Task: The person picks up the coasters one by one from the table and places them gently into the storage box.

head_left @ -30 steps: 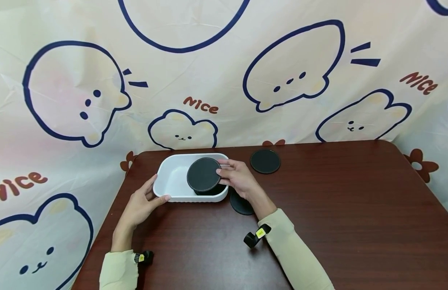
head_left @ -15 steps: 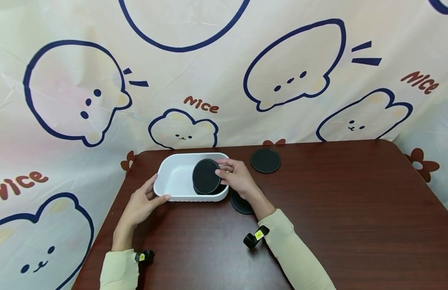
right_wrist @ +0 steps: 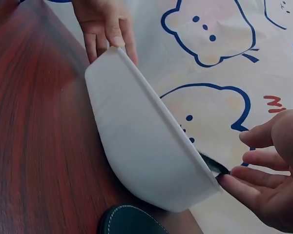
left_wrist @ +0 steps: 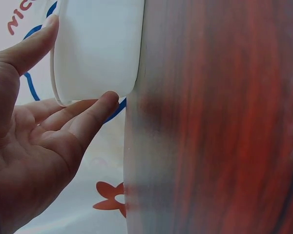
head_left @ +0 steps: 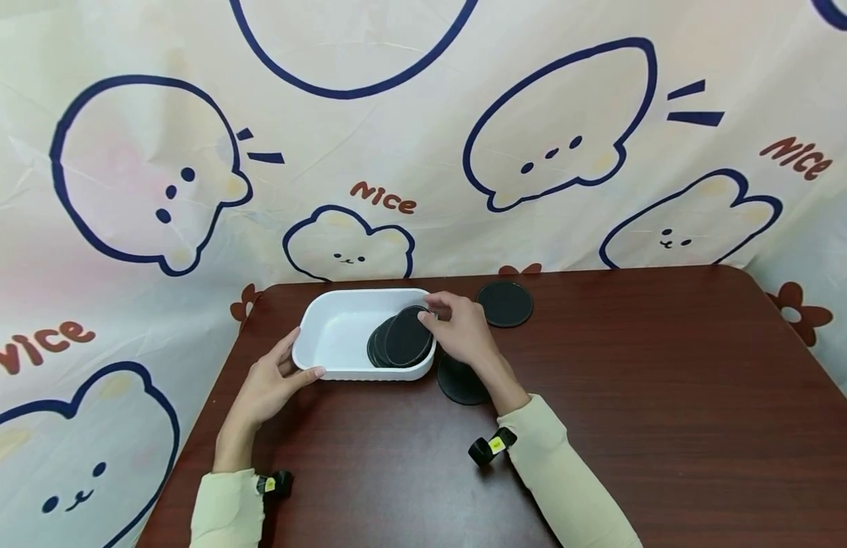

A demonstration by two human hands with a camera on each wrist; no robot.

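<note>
A white oblong tray stands on the table's back left part. My left hand grips its left corner, thumb on the near rim and fingers against the end wall. Several round black coasters lie in the tray's right half, fanned over one another. My right hand is over the tray's right end, fingertips right at the top coaster's edge. In the right wrist view, the thumb stands apart from the fingers, and a dark coaster edge shows above the rim.
A black coaster lies behind my right hand near the table's back edge. Another coaster with a stitched border lies close to the tray's right end, partly under my right forearm. A printed cloth hangs behind the brown table.
The coaster in my right hand has come down to the right onto the others in the tray. The right fingers have loosened and moved slightly right. My left hand has stayed on the tray.
</note>
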